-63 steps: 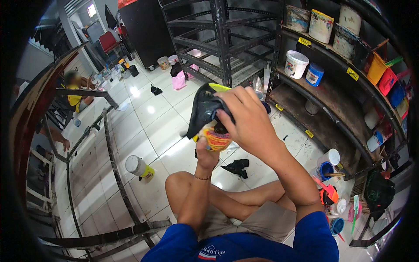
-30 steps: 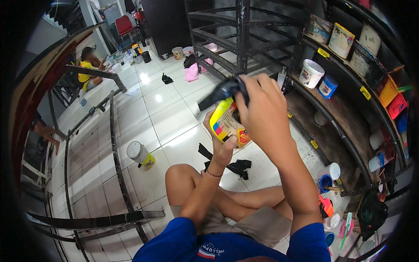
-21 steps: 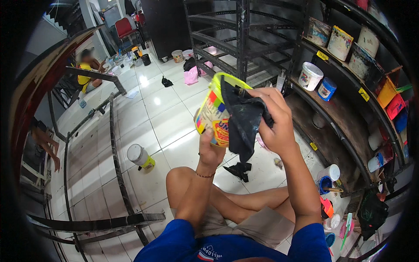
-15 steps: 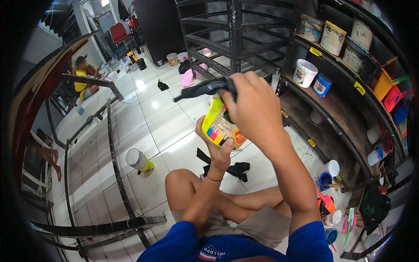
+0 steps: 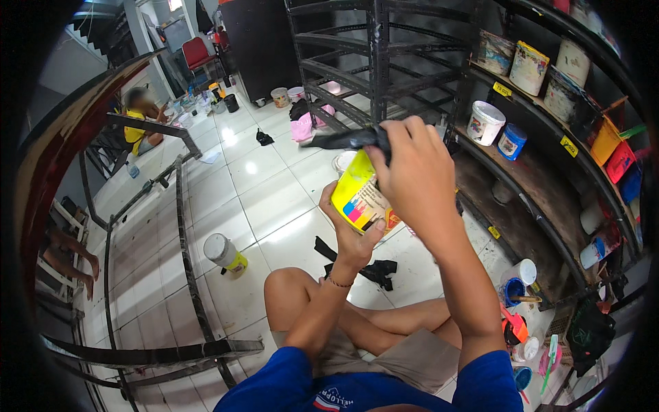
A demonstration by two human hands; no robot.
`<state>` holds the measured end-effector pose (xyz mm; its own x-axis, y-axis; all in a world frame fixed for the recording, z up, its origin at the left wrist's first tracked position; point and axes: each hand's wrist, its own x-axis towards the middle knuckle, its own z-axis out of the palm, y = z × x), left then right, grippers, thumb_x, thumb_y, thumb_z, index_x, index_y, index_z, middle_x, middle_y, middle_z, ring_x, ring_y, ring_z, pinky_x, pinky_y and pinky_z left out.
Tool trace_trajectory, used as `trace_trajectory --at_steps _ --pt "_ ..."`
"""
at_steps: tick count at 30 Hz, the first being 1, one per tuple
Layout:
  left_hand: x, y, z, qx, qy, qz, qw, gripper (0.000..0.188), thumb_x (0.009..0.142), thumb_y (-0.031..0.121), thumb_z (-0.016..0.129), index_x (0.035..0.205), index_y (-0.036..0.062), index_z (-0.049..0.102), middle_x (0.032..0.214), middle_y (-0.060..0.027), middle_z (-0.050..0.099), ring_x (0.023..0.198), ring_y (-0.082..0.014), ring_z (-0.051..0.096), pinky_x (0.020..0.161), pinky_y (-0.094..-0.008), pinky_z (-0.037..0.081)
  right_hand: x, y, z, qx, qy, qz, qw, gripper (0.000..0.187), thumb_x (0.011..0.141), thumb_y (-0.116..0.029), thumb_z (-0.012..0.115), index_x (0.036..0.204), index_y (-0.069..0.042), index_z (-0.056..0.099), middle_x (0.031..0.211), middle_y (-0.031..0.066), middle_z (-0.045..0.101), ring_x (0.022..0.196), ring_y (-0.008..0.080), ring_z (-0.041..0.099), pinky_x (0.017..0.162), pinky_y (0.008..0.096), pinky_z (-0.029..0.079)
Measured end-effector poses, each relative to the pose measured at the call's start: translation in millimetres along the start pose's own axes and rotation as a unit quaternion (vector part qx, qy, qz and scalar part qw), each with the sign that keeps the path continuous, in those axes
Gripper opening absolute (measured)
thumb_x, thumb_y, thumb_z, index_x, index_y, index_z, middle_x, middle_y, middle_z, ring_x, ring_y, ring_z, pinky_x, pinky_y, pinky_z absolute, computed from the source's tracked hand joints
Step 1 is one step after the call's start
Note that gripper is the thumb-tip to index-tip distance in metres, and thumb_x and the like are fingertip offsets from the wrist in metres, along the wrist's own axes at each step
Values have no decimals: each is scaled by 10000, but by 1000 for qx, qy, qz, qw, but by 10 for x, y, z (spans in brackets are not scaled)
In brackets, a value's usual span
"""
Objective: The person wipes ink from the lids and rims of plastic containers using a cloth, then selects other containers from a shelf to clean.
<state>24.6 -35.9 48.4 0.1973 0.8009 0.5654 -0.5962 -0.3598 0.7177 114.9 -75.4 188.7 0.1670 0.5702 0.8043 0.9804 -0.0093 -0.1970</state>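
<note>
In front of my chest, my left hand (image 5: 353, 239) grips a plastic tub (image 5: 355, 193) with a bright yellow label from below and the side. The tub is tilted, and its printed side faces up toward me. My right hand (image 5: 417, 168) is closed on a crumpled black rag (image 5: 340, 140) at the tub's upper end. One end of the rag sticks out to the left, and my fingers cover part of the tub's far side. More black scraps (image 5: 377, 273) lie on the floor beyond my crossed legs.
A white-lidded container (image 5: 225, 253) stands on the tiles at left, beside a black metal frame (image 5: 184, 264). Shelves at right hold paint buckets (image 5: 484, 123). Open paint pots (image 5: 513, 292) stand near my right elbow. Another person (image 5: 141, 120) sits far left.
The whole view has shifted slightly. The tub has turned a little, showing more of its yellow side. Both hands keep their holds, and the rag remains at the tub's upper end.
</note>
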Motion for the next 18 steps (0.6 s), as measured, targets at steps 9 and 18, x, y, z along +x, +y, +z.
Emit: trace_trajectory --at_steps 9,18 --pt "155 252 -198 -315 -14 -137 939 605 955 451 421 1412 55 404 1369 -136 511 1258 -284 498 1085 -462 371 -193 383 -58 204 52 -173 962 490 654 -11 713 1132 -66 619 1059 115 595 982 290 562 842 378 453" --pt "128 277 -167 -431 -28 -283 856 725 860 650 355 1395 167 446 1366 -100 521 1153 -330 548 847 -545 474 -59 739 -45 622 174 357 675 488 966 -332 596 1296 15 502 1228 143 608 1104 241 609 946 350 493"
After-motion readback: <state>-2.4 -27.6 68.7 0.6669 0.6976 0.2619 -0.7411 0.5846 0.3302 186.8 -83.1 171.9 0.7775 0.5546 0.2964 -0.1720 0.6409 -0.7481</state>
